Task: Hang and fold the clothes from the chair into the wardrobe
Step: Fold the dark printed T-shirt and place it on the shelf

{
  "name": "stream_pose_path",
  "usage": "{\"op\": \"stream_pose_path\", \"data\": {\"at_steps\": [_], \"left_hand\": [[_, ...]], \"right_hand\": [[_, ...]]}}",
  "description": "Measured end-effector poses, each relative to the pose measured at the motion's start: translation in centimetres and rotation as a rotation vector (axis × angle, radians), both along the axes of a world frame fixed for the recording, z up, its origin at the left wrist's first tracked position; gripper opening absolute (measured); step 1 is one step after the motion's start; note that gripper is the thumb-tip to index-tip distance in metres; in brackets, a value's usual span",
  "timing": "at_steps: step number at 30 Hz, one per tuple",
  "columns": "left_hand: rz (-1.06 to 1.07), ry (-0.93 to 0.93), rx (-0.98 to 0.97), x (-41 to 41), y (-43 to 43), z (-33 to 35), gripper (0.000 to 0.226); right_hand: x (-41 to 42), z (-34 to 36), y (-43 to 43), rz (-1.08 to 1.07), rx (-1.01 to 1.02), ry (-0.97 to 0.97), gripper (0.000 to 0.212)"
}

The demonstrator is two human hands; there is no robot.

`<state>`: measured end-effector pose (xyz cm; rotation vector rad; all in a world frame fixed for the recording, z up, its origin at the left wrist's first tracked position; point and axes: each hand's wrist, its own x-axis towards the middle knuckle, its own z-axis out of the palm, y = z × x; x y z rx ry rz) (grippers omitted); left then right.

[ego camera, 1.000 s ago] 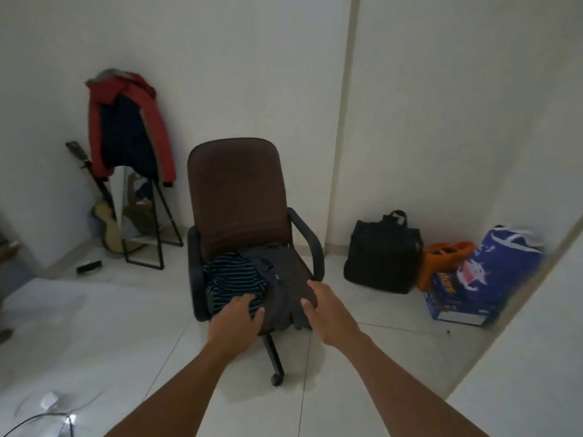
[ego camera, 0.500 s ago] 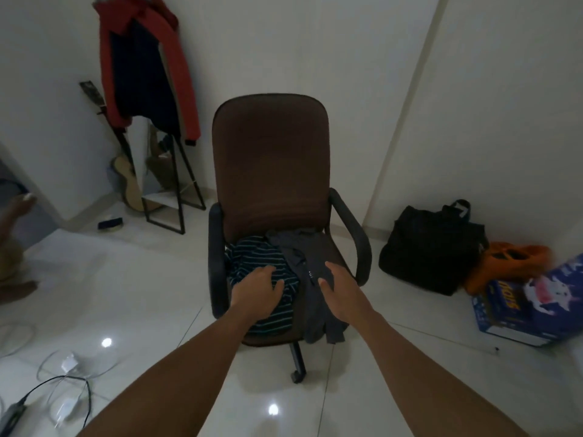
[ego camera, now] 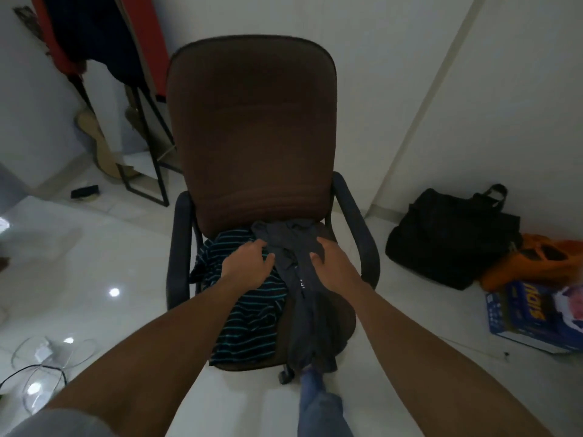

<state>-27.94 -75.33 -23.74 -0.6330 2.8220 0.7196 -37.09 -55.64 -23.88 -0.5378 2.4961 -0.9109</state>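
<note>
Grey and striped, two garments on the seat of the brown chair (ego camera: 252,127): striped shirt (ego camera: 252,323) to the left, grey garment (ego camera: 303,298) to the right, lapping over the shirt's edge and trailing off the front of the seat. No wardrobe in view.

Step in hand, most likely: picking the first piece off the chair. Left hand (ego camera: 247,263) down at the meeting of shirt and grey garment, grip half curled over the cloth; cannot tell if pinching any fabric. Right hand (ego camera: 336,263) flat on the grey garment near the backrest, grip wide, thumb spread, nothing held yet.

Very early in the task, judging by both pieces lying unfolded on the seat.

Next, probably: close both grips on the grey garment near its top and lift straight up, high enough to clear the seat edge with the hanging end, without dragging the striped shirt along. Then shake out, find shoulders or waistband, and choose between hanger and fold. Limp, dark cloth in dim light: easy to gather both layers by mistake.
</note>
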Motion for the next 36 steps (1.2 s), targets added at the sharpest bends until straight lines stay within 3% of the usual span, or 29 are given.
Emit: {"op": "stream_pose_path", "data": {"at_steps": [10,16,23,26,36], "left_hand": [[0.21,-0.147,0.118,-15.1,-4.6,-11.0,0.045],[0.306,-0.263,0.236,-18.6,-7.6,-19.9,0.039],[0.213,-0.353,0.256,-20.3,-9.4,-27.2,0.05],[0.206,-0.39,0.216,-20.7,-9.3,-27.9,0.045],[0.09,-0.465,0.009,-21.2,-9.6,-26.9,0.027]], "right_hand": [[-17.2,-12.4,-7.8,0.198,0.061,-0.229,0.05],[-20.2,-21.8,-12.0,0.344,0.145,-0.307,0.044],[-20.4,-29.1,-14.1,0.443,0.241,-0.238,0.042],[-20.0,-29.9,-14.1,0.387,0.239,-0.223,0.049],[-20.2,-27.3,-10.7,-0.062,-0.036,-0.277,0.049]]}}
